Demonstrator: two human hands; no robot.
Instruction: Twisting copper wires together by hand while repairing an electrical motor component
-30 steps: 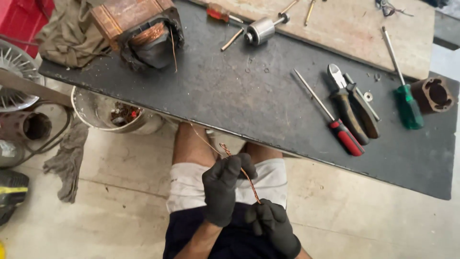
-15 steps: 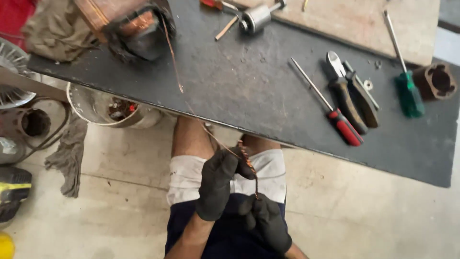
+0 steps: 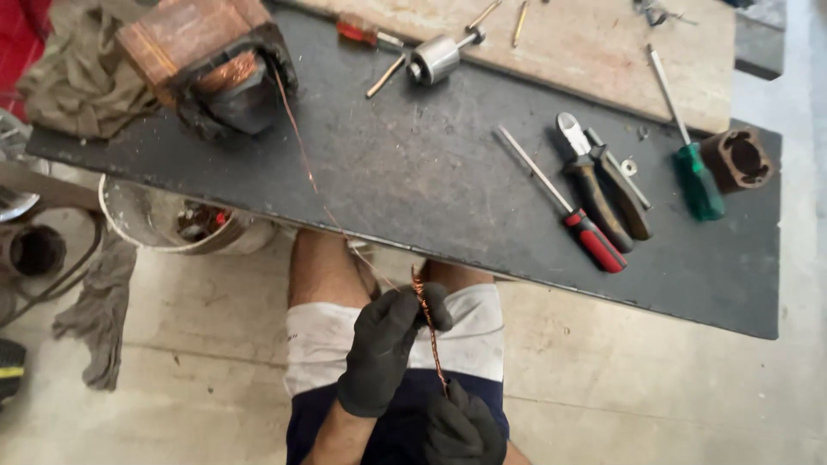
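Left hand (image 3: 386,344), black-gloved, was curled nearly closed, fingertips pinching the upper end of a twisted copper wire bundle (image 3: 428,331) below the near edge of the worktop (image 3: 413,172), over the person's lap. Right hand (image 3: 461,426), also black-gloved, was fisted around the bundle's lower end at the bottom of the view; partly cut off. The bundle looked reddish, tightly twisted, short and nearly upright between the two hands.

A thin copper strand (image 3: 297,146) ran from the bundle's top, up over the near edge, across the dark worktop to the motor stator (image 3: 211,69) with copper windings at the far left corner. Strand was taut, slanted.

Toward the right end lay a red-handled screwdriver (image 3: 564,207), pliers (image 3: 599,185) just beside it, a green-handled screwdriver (image 3: 685,142), and a brown slotted cylinder (image 3: 736,159) near the right edge. A metal rotor shaft (image 3: 435,56) sat at the far edge, middle.

The worktop's middle was bare between strand and tools. Below the left end sat a white bucket (image 3: 151,224) of scraps and a grey rag (image 3: 99,310) on the floor.
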